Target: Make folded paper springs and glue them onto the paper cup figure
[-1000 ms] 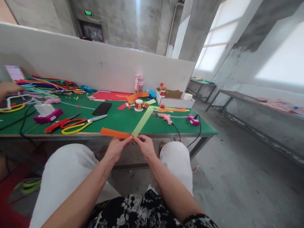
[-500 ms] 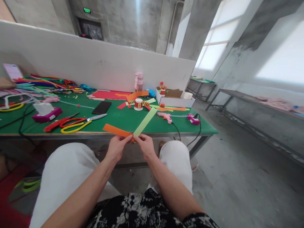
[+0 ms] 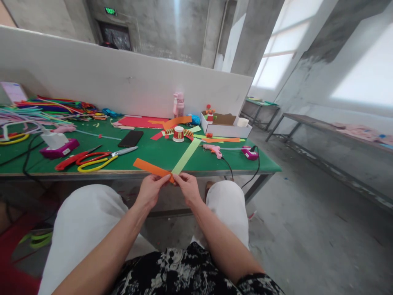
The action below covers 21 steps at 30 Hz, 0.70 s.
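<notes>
Just in front of the table edge, my left hand (image 3: 152, 190) pinches an orange paper strip (image 3: 150, 166) that points up to the left. My right hand (image 3: 187, 189) is closed on a light green paper strip (image 3: 186, 156) slanting up to the right. The two strips meet in a V between my thumbs, and my fingers partly hide the joint. Beyond them on the table stands a small red and white paper cup (image 3: 178, 134), with folded zigzag paper pieces (image 3: 188, 133) at its sides.
Scissors (image 3: 123, 151), a red-handled tool (image 3: 69, 162) and a black phone (image 3: 131, 139) lie left on the green table (image 3: 156, 153). A pink glue gun (image 3: 213, 150) and white box (image 3: 227, 130) are right. Behind stand a pink bottle (image 3: 179, 105) and a white partition (image 3: 147, 78).
My hands hold nearly the same place, and the strips' crossing has shifted slightly between my thumbs. Another person's hand at the far left edge has gone out of view.
</notes>
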Motion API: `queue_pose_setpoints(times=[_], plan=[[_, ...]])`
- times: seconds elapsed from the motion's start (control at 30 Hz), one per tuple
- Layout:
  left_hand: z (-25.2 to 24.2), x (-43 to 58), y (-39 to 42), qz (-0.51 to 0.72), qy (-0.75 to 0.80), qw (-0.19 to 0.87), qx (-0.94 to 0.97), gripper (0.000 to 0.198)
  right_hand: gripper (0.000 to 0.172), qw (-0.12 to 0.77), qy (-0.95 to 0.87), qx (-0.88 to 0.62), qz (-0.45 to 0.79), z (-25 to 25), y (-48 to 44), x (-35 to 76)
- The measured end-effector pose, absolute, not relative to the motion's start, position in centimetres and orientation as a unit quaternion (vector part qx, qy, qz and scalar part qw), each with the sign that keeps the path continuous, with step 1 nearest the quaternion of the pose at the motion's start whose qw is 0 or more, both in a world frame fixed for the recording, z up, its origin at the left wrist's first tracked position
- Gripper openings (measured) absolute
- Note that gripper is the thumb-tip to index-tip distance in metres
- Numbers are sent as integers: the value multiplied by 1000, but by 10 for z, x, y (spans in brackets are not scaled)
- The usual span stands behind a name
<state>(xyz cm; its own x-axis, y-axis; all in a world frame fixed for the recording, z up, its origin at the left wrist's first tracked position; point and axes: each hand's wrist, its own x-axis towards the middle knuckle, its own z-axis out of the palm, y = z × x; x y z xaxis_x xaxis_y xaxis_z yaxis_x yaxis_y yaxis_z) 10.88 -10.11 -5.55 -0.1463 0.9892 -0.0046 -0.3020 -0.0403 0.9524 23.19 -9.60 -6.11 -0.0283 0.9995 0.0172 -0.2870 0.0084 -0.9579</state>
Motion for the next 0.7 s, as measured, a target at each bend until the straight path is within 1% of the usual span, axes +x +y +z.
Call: queue_pose_setpoints(times=[0.17,0.23,0.37,0.53,0.7], plan=[[-43,98,-101,605,429,546,389,45,33,504,-319,-319,737,-57,-94,235],[-39,94,-101,590,423,556,406,43,32,481,-290,-306,769,-57,-93,236],[-38,87,-102,554,433,550,450,36,26,463,-319,-322,762,-61,-93,234],[-40,84,-100,547,449,514,485,29,35,458,-360,-305,754,-66,-94,232],[-37,88,-103,552,458,503,482,26,35,473,-346,-323,743,-66,-95,231]])
